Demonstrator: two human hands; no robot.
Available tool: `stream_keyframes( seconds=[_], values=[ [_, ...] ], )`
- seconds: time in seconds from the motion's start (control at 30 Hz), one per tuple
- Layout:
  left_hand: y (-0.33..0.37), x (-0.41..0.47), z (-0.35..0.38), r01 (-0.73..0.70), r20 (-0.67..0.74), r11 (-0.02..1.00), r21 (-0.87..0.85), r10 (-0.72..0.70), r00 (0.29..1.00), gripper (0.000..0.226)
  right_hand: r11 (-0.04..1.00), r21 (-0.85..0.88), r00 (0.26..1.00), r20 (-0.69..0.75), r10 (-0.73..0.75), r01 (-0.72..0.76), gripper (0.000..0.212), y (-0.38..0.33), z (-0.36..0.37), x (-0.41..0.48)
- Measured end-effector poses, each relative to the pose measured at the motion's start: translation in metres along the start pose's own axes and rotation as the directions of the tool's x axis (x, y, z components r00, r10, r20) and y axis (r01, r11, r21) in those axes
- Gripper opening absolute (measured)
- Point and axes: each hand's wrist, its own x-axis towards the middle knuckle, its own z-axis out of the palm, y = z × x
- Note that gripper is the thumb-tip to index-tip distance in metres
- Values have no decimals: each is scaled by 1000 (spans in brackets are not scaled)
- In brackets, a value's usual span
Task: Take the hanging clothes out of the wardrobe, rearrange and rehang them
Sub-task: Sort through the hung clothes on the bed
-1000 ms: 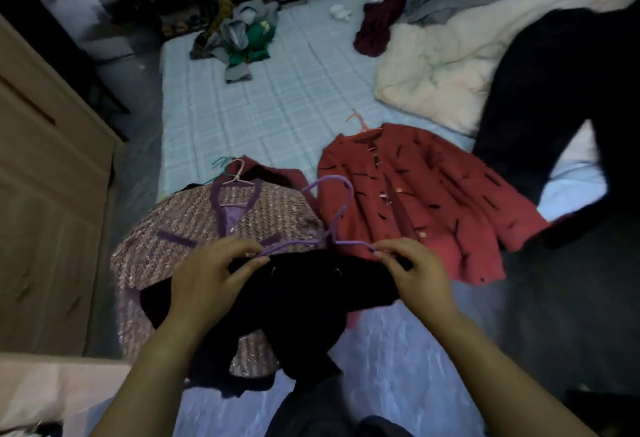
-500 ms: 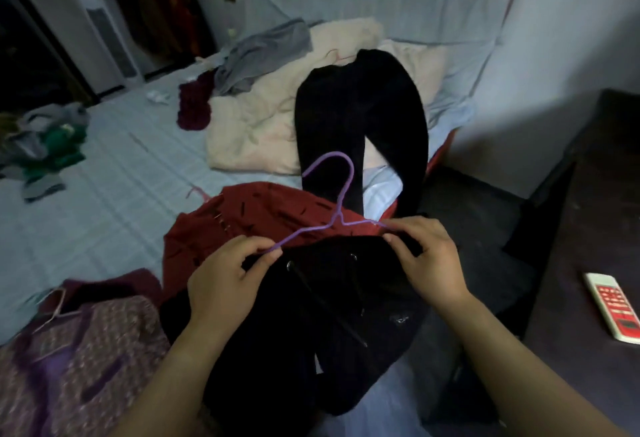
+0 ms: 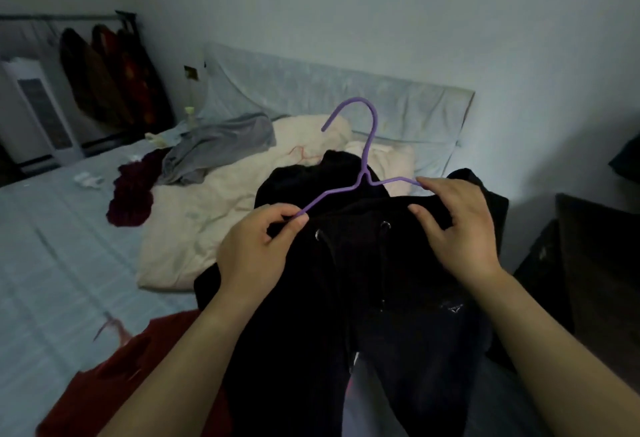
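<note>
Nearest, along the bed's (image 3: 52, 263) front edge: a red jacket (image 3: 114, 377) laid flat, its pinkish hanger hook (image 3: 107, 327) poking out at the collar. Just above it, held up in the air over that same edge: a black drawstring garment (image 3: 363, 298), probably sweatpants, waistband uppermost, two metal eyelets and cords showing, legs hanging down.

Left hand (image 3: 256, 249) pinched shut on the left arm of the purple wire hanger (image 3: 360, 176), with a fold of black waistband caught in the same pinch. Right hand (image 3: 457, 225) closed over the hanger's right arm and the fabric draped there, thumb pressing the cloth from the front. Hook upright, midway between the two hands, clear of everything.

Judged about midway: this piece apparently on its hanger but not yet carried back.

Farther up the bed, toward the headboard edge: a cream duvet (image 3: 214, 214), a grey garment (image 3: 214, 149), a maroon bundle (image 3: 135, 190), all loose and still to hang. Beyond the far left corner: a clothes rail (image 3: 100, 72) with several dark and red pieces hanging.
</note>
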Motion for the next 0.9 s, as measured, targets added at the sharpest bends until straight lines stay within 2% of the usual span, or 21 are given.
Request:
stream_keyframes(
  seconds=[0.2, 0.37, 0.47, 0.53, 0.63, 0.77, 0.83, 0.9],
  values=[
    [-16, 111, 47, 35, -3, 998, -49, -35, 999, 10, 999, -36, 1000, 7, 0, 0, 41, 55, 64, 83],
    [-51, 205, 95, 83, -11, 996, -13, -84, 996, 9, 998, -49, 999, -1, -39, 39, 41, 110, 137, 146],
    [-83, 264, 124, 138, -41, 990, 37, -137, 990, 7, 998, -20, 995, 75, -61, 63, 43, 151, 198, 186],
    [-109, 300, 145, 179, -60, 977, 117, -173, 983, 9, 997, 5, 981, 179, -77, 77, 44, 179, 246, 210],
    [-155, 342, 179, 236, -19, 944, 232, -238, 971, 10, 997, 38, 927, 366, -76, 66, 45, 222, 321, 234],
    [-226, 380, 222, 322, 16, 906, 274, -339, 941, 10, 993, 113, 814, 574, -83, 22, 44, 268, 405, 241],
    [-263, 386, 232, 336, 44, 874, 352, -374, 926, 17, 995, 102, 741, 668, -67, -2, 48, 280, 435, 233],
    [-295, 378, 237, 313, 129, 797, 516, -434, 892, 36, 996, 86, 691, 719, -69, 10, 52, 283, 458, 223]
  ],
)
